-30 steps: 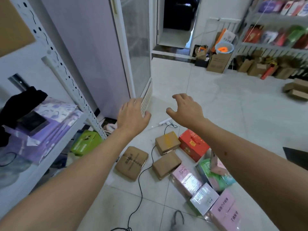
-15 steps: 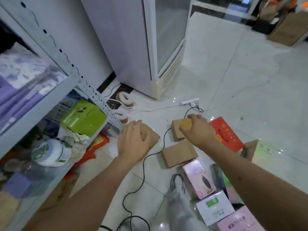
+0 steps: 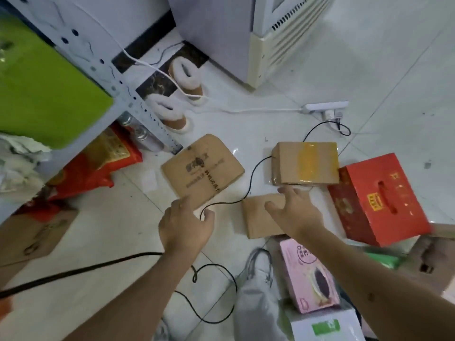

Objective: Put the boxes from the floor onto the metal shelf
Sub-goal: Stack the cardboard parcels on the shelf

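Hands reach down over the floor (image 3: pixel 369 57), both with fingers spread and holding nothing. The left hand (image 3: pixel 183 228) hovers at the near corner of the flat printed cardboard box (image 3: pixel 202 171), its fingertips over that box's edge; whether they touch it I cannot tell. The right hand (image 3: pixel 295 215) lies across the plain cardboard box (image 3: pixel 258 217), fingers fanned toward the far side.

Taking the plain cardboard box as the landmark: the flat printed box lies just to its left and farther away, and a black cable (image 3: pixel 251 183) runs between the two. Directly beyond it sits the taped cardboard box (image 3: pixel 306 166) with a yellow strip on top. To its right stands the red gift box (image 3: pixel 376 198), touching the taped one. Nearer the person, a pink box (image 3: pixel 307 274) and a white box with a green label (image 3: pixel 325 327) lie close by, beside a trouser leg and shoe (image 3: pixel 258 264).

Far left of the landmark stands the metal shelf (image 3: pixel 138 104), its perforated post reaching the floor; a green box (image 3: pixel 44 89) sits on it. Fleece-lined slippers (image 3: pixel 172 112) and a white power strip (image 3: pixel 325 107) lie beyond, near a white cabinet (image 3: pixel 246 33).
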